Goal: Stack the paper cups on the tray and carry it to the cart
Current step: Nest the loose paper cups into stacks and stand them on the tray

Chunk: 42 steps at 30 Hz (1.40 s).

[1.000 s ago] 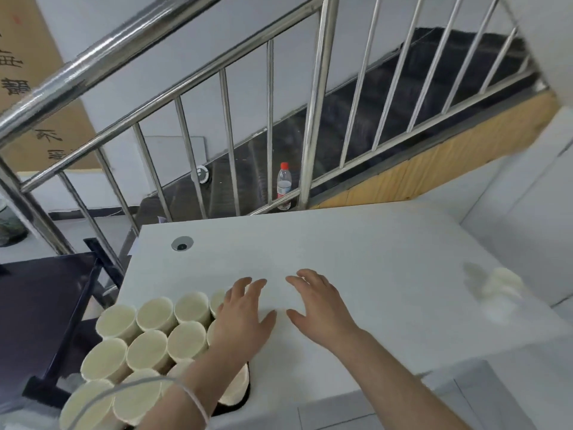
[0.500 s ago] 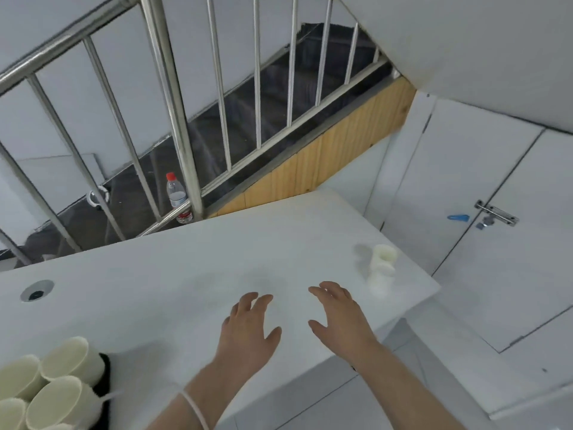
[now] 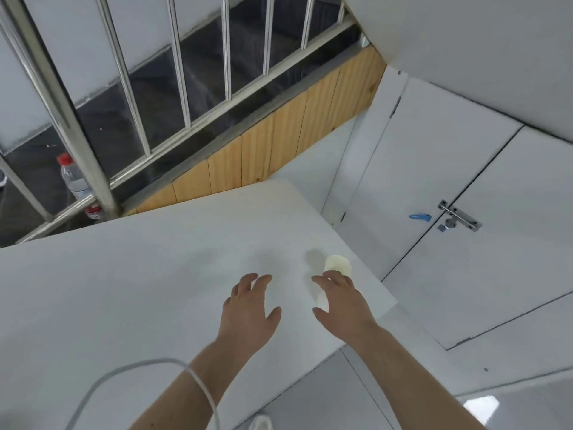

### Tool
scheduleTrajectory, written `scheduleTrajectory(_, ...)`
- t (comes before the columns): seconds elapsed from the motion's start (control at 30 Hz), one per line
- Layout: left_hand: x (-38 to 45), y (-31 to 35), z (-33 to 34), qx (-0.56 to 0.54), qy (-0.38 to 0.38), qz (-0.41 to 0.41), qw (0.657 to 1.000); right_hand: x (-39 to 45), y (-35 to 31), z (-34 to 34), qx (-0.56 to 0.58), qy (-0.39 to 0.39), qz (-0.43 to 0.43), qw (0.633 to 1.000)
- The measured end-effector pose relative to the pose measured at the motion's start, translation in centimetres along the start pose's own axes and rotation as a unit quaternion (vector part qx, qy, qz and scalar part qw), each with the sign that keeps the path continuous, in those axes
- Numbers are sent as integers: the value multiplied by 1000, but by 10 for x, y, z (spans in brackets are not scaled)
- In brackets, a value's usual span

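Looking down, you have a plain white table (image 3: 130,290) filling the lower left of the view, its far right corner ending near a white double door (image 3: 465,169) with a metal latch (image 3: 459,219) and a small blue tag (image 3: 420,217) beside it. Behind the table runs a steel stair railing (image 3: 173,97), with dark stairs beyond and a strip of wooden panelling (image 3: 279,144) below its lower rail. A water bottle with a red cap (image 3: 74,178) stands behind the railing at the left.

Your left hand (image 3: 248,311) is over the table, palm down, fingers straight and slightly spread, holding nothing. Your right hand (image 3: 344,308) is just beside it, fingers likewise relaxed and apart, its fingertips at a short stack of paper cups (image 3: 337,264) near the table's right edge; you cannot tell whether they touch it. A white cable (image 3: 198,383) loops across your left forearm.
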State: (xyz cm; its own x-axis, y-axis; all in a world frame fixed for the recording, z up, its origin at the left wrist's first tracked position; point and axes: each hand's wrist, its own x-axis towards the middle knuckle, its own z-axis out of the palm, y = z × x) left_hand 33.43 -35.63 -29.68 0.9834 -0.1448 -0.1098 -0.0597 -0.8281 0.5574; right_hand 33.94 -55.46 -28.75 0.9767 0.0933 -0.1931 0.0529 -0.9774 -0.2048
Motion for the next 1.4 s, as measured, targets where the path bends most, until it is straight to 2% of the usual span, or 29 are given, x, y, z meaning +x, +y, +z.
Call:
scheduleTrajectory(0.43,61,18,24,-7,-7,-46,999,72,68,21,-28,-119,5,992)
scheduleTrajectory(0.73,58,18,39,-5,-6,-86,996,89,70,32,-35,-125,-51,990)
scheduleTrajectory(0.8,59,18,42,-10,-3,-87,996,91,65,24,-11,-119,-63,991)
scheduleTrajectory(0.9,61,19,43,-29,2,-76,997,97,53,6,125,-68,-59,988)
scheduleTrajectory(1.0,62,21,41,-70,26,-65,995,103,38,-17,319,-44,-21,946)
scheduleTrajectory(1.13,66,26,36,-153,89,-29,984,105,33,-38,568,-148,36,809)
scheduleTrajectory(1.2,67,27,35,-192,109,-14,975,106,37,-37,628,-200,46,751)
scheduleTrajectory(1.23,68,27,35,-208,111,-13,972,107,39,-36,642,-215,49,734)
scheduleTrajectory(1.3,70,25,36,-218,108,-22,970,110,42,-30,633,-212,57,742)
scheduleTrajectory(1.33,72,24,36,-207,109,-30,972,112,43,-27,611,-194,62,765)
scheduleTrajectory(1.4,74,20,35,-151,98,-54,982,116,48,-18,528,-120,77,838)
